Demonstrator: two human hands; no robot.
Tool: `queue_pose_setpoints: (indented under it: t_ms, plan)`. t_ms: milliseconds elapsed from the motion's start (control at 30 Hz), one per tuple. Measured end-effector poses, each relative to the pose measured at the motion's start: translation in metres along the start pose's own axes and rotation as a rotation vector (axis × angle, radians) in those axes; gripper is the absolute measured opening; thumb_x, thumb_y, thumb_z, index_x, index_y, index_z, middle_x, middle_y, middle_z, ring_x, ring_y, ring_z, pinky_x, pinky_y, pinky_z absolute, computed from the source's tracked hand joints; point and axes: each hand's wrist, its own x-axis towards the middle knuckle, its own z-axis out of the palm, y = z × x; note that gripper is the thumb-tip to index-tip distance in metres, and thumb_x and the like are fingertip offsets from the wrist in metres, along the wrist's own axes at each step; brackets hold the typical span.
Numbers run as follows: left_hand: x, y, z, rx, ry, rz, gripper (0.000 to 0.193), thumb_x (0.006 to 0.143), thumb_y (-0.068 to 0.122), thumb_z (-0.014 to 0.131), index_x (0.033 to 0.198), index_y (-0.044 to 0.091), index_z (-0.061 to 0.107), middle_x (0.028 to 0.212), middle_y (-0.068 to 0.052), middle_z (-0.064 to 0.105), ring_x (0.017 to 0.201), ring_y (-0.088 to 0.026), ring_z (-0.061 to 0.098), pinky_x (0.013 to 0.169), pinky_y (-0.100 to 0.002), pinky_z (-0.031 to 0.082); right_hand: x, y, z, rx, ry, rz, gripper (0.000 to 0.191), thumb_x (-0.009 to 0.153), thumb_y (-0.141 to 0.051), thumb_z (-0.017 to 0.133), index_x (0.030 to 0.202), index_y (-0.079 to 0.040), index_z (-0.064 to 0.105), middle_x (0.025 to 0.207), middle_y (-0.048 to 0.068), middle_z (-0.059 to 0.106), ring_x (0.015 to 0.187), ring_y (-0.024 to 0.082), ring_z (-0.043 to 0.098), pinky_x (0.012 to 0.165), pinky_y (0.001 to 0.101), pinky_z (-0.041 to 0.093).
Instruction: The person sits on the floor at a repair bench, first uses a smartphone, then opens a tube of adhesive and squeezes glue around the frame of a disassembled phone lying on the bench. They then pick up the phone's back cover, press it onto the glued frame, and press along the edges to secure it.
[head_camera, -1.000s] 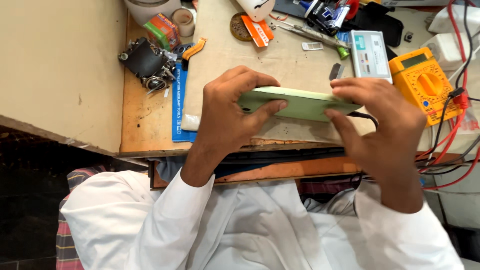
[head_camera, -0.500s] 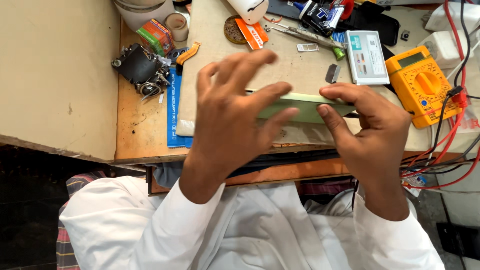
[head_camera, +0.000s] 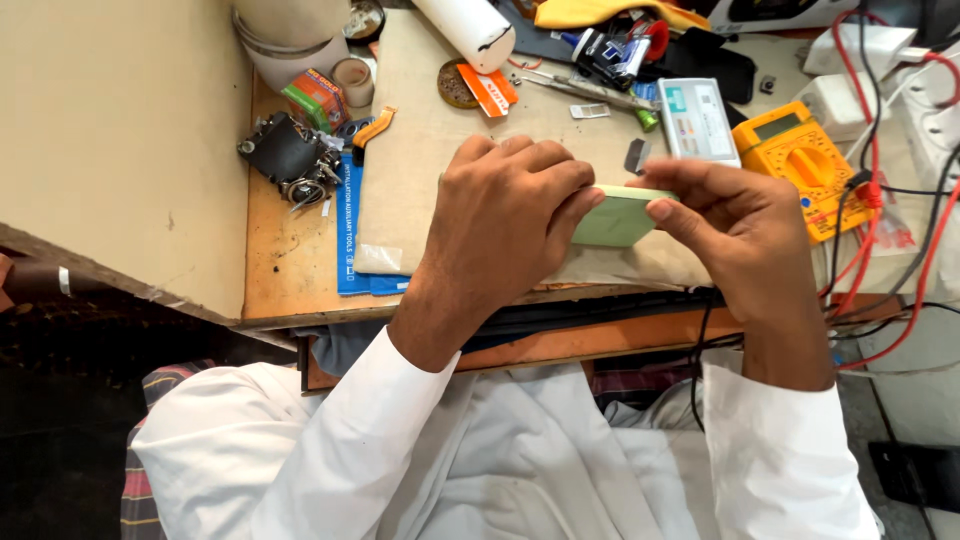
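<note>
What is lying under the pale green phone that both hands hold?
Under the green phone lies a beige mat on the wooden bench. The left hand and right hand cover whatever lies directly beneath.

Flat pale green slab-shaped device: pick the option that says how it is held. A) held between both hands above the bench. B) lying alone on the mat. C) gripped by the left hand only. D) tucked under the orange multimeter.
A: the left hand covers one end of the flat pale green slab-shaped device and the right hand pinches the other.
</note>
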Motion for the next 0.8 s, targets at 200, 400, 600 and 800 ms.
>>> queue_pose_setpoints:
  t_ms: [200, 400, 600, 800]
  plan:
    - [0.003, 0.008, 0.013, -0.028, 0.035, 0.072, 0.017, 0.094, 0.027, 0.073, 0.099, 0.011, 0.077, 0.095, -0.003, 0.075, 0.087, -0.022, 0.07, 0.076, -0.041, 0.046, -0.001, 0.027, -0.013, -0.119, -0.003, -0.147, 0.019, 0.097, -0.003, 0.074, 0.114, 0.006, 0.075, 0.097, 0.011, 0.076, 0.086, 0.011, 0.069, 0.077, 0.0223, 0.057]
    - [0.009, 0.005, 0.018, -0.053, -0.079, -0.034, 0.012, 0.093, 0.026, 0.073, 0.094, 0.017, 0.08, 0.089, -0.001, 0.079, 0.074, -0.021, 0.069, 0.068, -0.04, 0.044, 0.008, 0.022, -0.023, -0.051, -0.116, -0.133, 0.022, 0.106, -0.012, 0.061, 0.113, 0.003, 0.076, 0.097, 0.007, 0.078, 0.089, 0.012, 0.074, 0.084, 0.024, 0.061]
    - [0.0, 0.004, 0.02, -0.013, 0.019, 0.066, 0.014, 0.098, 0.026, 0.071, 0.098, 0.013, 0.077, 0.093, -0.001, 0.077, 0.085, -0.019, 0.072, 0.075, -0.039, 0.046, -0.006, 0.02, -0.017, -0.452, -0.007, -0.495, 0.028, 0.09, 0.001, 0.079, 0.118, -0.001, 0.075, 0.108, 0.011, 0.078, 0.094, 0.015, 0.075, 0.085, 0.0278, 0.06]
    - [-0.002, 0.001, 0.023, -0.002, 0.034, 0.11, 0.017, 0.097, 0.027, 0.072, 0.102, 0.012, 0.076, 0.095, -0.001, 0.076, 0.085, -0.018, 0.071, 0.076, -0.038, 0.046, -0.006, 0.028, -0.015, -0.496, 0.068, -0.657, 0.019, 0.093, 0.003, 0.081, 0.11, -0.002, 0.077, 0.11, 0.013, 0.078, 0.097, 0.016, 0.077, 0.086, 0.0267, 0.061]
